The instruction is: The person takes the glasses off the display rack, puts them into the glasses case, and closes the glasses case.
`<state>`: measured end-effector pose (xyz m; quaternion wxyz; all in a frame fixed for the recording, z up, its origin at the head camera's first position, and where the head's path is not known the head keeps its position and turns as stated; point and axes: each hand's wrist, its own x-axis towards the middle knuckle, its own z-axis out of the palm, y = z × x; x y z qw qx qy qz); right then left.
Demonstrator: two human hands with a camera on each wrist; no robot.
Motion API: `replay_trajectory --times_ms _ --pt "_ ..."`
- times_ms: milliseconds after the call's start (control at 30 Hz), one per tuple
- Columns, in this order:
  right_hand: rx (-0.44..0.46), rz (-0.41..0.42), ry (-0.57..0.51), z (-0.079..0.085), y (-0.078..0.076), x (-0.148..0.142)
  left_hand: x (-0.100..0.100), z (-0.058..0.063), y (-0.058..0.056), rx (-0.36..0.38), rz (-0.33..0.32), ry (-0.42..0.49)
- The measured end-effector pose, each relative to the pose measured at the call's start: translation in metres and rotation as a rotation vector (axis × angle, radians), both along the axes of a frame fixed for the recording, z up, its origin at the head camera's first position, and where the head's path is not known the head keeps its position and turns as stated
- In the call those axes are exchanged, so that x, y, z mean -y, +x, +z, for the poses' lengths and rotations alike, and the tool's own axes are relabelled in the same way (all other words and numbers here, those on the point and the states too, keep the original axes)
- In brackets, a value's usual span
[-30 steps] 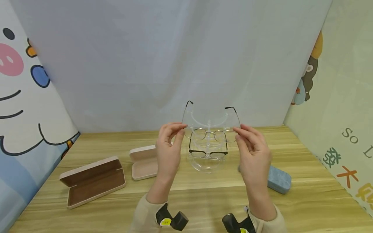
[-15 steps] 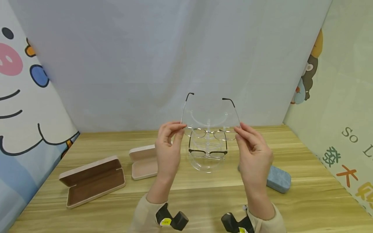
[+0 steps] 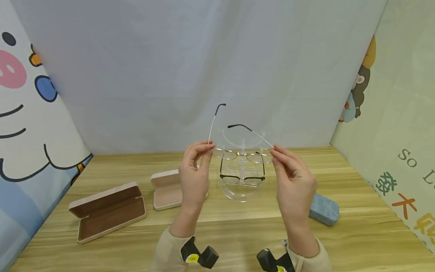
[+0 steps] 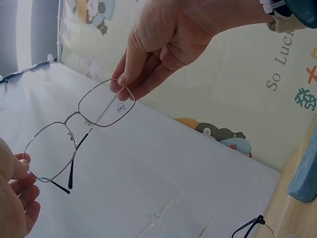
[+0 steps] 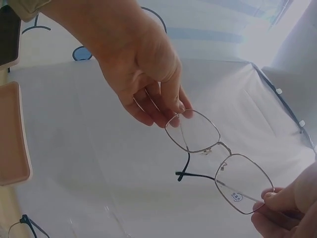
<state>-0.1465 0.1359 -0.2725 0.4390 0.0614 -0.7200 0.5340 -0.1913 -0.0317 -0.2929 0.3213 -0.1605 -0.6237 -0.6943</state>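
Observation:
Thin metal-rimmed glasses [image 5: 230, 150] are held up between both hands, in front of a clear display stand [image 3: 242, 194]. My left hand [image 3: 196, 177] pinches their left outer corner, where the left temple stands out away from me. At the right outer corner my right hand [image 3: 293, 181] pinches the frame by the hinge. The right temple [image 3: 240, 125] slants inward, partly folded, its dark tip pointing left. In the left wrist view a small printed mark [image 4: 121, 107] shows on one lens. Dark-topped glasses [image 3: 242, 178] sit lower on the stand, behind the held pair.
A long open glasses case [image 3: 112, 219] with brown lining lies at the left of the wooden table [image 3: 238, 241]. Beside it is a smaller open pink case [image 3: 166, 198], partly behind my left hand. A blue case [image 3: 324, 209] lies right of my right hand.
The right temple has swung inward to the left, while the left temple stays extended. Both hands and the held glasses have shifted slightly left.

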Motion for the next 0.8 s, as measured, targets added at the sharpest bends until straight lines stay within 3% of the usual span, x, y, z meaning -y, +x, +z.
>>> replay_trajectory --times_ms 300,633,800 --pt "0.014 0.047 0.028 -0.0005 0.0001 -0.0004 0.0040 0.0000 -0.0003 0.014 0.035 -0.016" --pt "-0.035 0.165 -0.010 -0.0017 -0.0005 -0.0001 0.0054 -0.0007 -0.0016 0.019 0.023 -0.010" --pt "-0.029 0.186 -0.012 -0.0017 -0.0011 -0.0005 0.0059 -0.0009 -0.0017 0.025 0.026 -0.023"
